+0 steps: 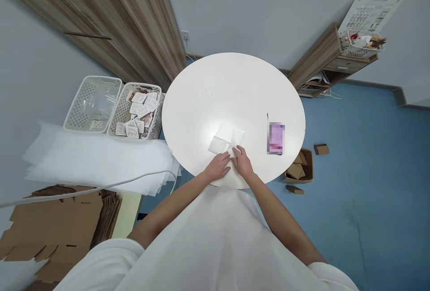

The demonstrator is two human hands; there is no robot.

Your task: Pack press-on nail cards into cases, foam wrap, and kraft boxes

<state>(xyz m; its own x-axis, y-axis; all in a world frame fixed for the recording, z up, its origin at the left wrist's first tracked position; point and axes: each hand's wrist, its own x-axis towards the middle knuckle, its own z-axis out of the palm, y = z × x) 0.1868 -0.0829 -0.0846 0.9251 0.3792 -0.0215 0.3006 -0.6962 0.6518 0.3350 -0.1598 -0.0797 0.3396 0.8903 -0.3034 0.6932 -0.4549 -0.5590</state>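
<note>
A thin white foam sheet point(220, 144), partly folded, lies near the front edge of the round white table point(231, 85). My left hand point(218, 166) is on its near left part, fingers bent over it and thumb on the near side. From the right, my right hand point(242, 162) grips the sheet's near edge, with its fingertips close to those of my left hand. Folded flaps spread beyond my fingers. Whether anything lies inside the folds is hidden. Right of my hands is a phone-shaped purple item point(277, 139), blurred by pixels.
At left stand a white basket point(72, 112) with clear plastic and another basket point(156, 123) of labelled packets. Stacked foam sheets point(101, 156) and flattened cardboard boxes point(60, 219) lie nearer. A cardboard box point(309, 170) sits on the floor at right, below a wooden cabinet point(322, 53).
</note>
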